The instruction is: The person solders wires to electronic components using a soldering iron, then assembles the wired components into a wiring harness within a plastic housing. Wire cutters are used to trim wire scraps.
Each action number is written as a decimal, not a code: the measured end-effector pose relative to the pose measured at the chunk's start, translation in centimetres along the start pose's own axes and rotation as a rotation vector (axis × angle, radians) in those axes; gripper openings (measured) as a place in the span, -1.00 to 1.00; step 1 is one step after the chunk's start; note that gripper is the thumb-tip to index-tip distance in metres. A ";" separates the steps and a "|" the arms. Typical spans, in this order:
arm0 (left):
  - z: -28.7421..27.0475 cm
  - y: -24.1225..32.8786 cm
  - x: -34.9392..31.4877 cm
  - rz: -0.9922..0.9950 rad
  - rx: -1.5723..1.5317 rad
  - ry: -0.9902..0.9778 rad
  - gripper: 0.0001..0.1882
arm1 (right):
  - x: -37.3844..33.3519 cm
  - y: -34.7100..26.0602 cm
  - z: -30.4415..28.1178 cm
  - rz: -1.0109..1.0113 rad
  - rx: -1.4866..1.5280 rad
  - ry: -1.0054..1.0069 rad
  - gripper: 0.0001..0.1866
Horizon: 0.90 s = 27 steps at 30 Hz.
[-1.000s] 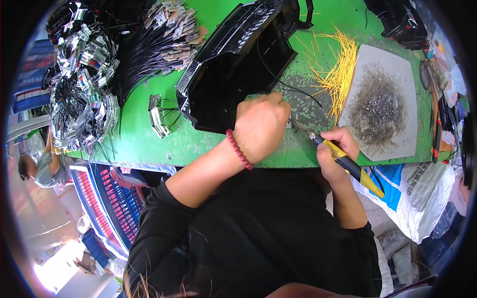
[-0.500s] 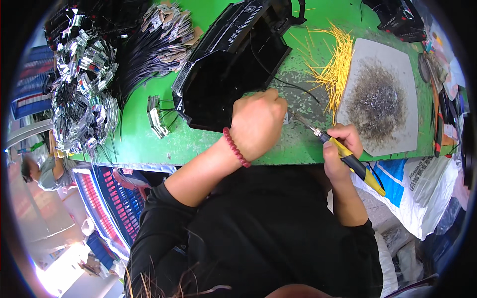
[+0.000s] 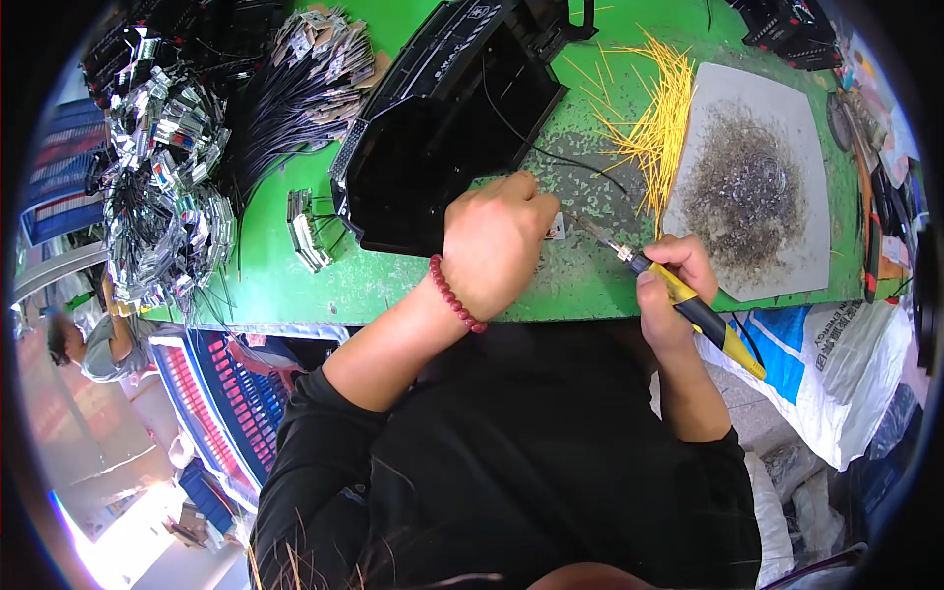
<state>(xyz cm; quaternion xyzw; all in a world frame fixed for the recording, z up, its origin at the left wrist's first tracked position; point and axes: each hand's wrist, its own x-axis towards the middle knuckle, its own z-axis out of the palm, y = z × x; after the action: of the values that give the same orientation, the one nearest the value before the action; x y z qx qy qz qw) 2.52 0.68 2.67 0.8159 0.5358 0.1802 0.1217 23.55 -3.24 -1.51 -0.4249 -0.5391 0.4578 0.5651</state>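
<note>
My left hand [image 3: 497, 236], wearing a red bead bracelet [image 3: 454, 295], is closed with its back up beside the near edge of a large black plastic housing [image 3: 413, 162]. A small whitish piece [image 3: 557, 228] pokes out past its fingertips; most of it is hidden. In my right hand [image 3: 678, 280] is a yellow-and-black soldering iron [image 3: 726, 344], gripped like a pen. Its thin metal tip points left, close to the whitish piece; whether they touch is too small to tell. A black cable [image 3: 560, 159] runs out of the housing toward the right.
Yellow thin sticks or wires [image 3: 664, 128] lie beside a grey board [image 3: 821, 221] bearing dark residue. At left are heaped silvery parts with black leads [image 3: 167, 206], a bundle of black wires [image 3: 295, 108] and one loose metal-ended part [image 3: 308, 231]. Tools [image 3: 870, 211] line the right edge.
The whole view has shifted slightly. My left hand sits a little further left along with the housing; both hands keep their grip, and the iron tip stays close to the whitish piece.
</note>
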 end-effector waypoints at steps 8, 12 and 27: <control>-0.5 0.4 0.1 -0.086 0.021 0.046 -0.89 | 0.1 -0.3 -0.1 0.035 0.001 -0.021 -0.77; -0.6 0.1 0.2 -0.071 0.075 0.034 -0.88 | 0.2 -0.2 0.0 0.024 -0.018 -0.010 -0.77; -0.6 -0.7 0.9 -0.136 -0.106 -0.062 -0.91 | 0.3 -0.2 0.3 0.033 -0.030 -0.024 -0.77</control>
<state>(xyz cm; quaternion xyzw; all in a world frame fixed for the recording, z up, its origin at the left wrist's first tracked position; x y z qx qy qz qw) 2.04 1.73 3.06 0.7752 0.5756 0.1744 0.1931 23.30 -2.94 -1.26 -0.4366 -0.5454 0.4639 0.5447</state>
